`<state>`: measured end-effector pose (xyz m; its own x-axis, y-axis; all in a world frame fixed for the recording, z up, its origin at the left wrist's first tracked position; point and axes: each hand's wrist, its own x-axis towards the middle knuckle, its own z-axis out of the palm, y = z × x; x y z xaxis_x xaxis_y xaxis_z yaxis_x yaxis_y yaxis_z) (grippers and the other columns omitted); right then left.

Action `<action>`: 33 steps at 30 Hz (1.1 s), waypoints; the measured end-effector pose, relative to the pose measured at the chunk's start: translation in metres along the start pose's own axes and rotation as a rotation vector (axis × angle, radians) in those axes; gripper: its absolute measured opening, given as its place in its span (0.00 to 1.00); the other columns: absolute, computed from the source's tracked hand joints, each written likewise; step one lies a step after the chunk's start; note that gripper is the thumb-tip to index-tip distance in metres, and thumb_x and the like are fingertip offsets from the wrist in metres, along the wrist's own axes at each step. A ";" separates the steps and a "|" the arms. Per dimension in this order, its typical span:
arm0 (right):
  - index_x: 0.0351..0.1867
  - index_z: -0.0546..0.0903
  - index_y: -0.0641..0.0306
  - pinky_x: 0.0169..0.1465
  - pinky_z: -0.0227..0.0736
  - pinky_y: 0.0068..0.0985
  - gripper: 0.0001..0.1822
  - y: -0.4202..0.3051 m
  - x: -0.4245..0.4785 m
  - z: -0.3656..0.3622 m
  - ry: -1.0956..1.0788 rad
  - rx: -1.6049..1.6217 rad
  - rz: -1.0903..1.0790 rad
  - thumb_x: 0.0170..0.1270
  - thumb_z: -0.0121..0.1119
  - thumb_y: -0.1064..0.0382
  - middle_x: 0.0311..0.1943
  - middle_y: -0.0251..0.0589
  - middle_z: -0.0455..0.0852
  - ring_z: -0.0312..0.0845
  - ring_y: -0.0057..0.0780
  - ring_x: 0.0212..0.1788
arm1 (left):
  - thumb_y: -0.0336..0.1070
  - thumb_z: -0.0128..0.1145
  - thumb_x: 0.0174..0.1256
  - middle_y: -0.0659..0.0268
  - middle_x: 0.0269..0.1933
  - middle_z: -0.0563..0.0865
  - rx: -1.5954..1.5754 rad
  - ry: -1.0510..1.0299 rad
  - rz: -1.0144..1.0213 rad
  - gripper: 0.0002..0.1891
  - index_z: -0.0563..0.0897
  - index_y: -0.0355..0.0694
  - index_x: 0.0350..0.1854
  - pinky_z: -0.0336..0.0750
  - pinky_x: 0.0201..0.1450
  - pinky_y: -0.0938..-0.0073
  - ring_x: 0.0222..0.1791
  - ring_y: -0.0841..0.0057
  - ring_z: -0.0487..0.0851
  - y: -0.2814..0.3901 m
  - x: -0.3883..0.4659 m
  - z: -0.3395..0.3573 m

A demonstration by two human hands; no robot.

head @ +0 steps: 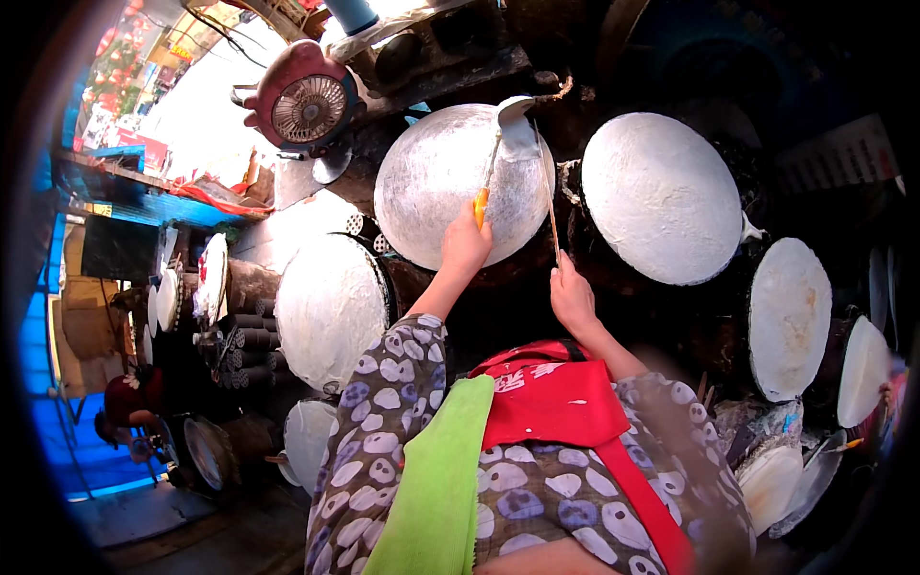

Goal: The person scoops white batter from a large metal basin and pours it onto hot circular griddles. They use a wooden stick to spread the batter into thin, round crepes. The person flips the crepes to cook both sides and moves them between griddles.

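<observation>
A round metal griddle [431, 180] with a smooth, domed-looking grey surface lies in front of me. My left hand [466, 243] grips the yellow handle of a thin-bladed tool [481, 205] reaching across it. Near the tool's far end, a thin white sheet [519, 136] curls up at the griddle's far right edge. Whether the blade is under the sheet I cannot tell. In my right hand [571, 291] is a thin stick [552, 215], pointing away along the griddle's right rim, its tip by the sheet.
White-coated round covers stand right [661, 198] and left [330, 309]. A red fan [309, 108] stands far left. Honeycomb coal briquettes [251, 352] are stacked at left, near a person [133, 402]. More round pans [790, 320] line the right. A green cloth [438, 481] hangs over my front.
</observation>
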<state>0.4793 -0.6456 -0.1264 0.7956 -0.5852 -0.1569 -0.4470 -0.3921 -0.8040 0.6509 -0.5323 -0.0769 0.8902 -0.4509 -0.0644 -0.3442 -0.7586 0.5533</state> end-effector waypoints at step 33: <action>0.59 0.65 0.81 0.40 0.76 0.42 0.25 -0.061 0.084 0.005 -0.130 -0.490 -0.144 0.63 0.41 0.65 0.31 0.60 0.84 0.83 0.50 0.36 | 0.40 0.59 0.59 0.47 0.36 0.83 0.003 0.258 -0.203 0.25 0.68 0.44 0.58 0.74 0.41 0.53 0.38 0.48 0.82 -0.087 -0.036 -0.065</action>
<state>0.5759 -0.6672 -0.0932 0.8932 -0.4205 -0.1597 -0.4438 -0.7660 -0.4652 0.6677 -0.4197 -0.0690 0.9868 -0.1567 0.0401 -0.1529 -0.8224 0.5481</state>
